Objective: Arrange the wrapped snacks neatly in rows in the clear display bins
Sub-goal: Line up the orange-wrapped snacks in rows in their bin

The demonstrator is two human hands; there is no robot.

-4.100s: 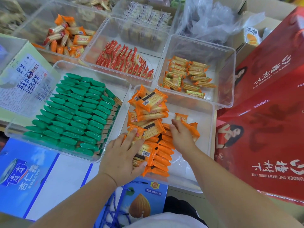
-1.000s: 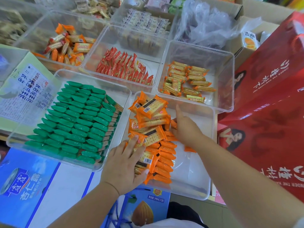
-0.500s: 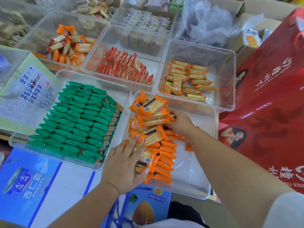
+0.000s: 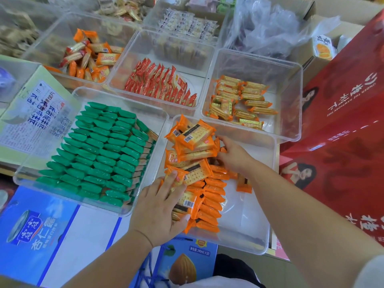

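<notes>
Orange cracker packets (image 4: 195,134) occupy the left side of the near clear bin (image 4: 249,223); left hand (image 4: 160,206) presses flat, fingers spread, on the row; right hand (image 4: 234,156) touches the pile, grip indiscernible; packets likely light, slick, brittle inside; take by long edges.

Orange wrapped snacks (image 4: 209,201) rowed in clear bin (image 4: 252,231).

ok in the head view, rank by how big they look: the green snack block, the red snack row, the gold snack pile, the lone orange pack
1. green snack block, clearly largest
2. red snack row and gold snack pile: they look alike, so no ranking
3. lone orange pack, smallest though nearer the camera
</notes>
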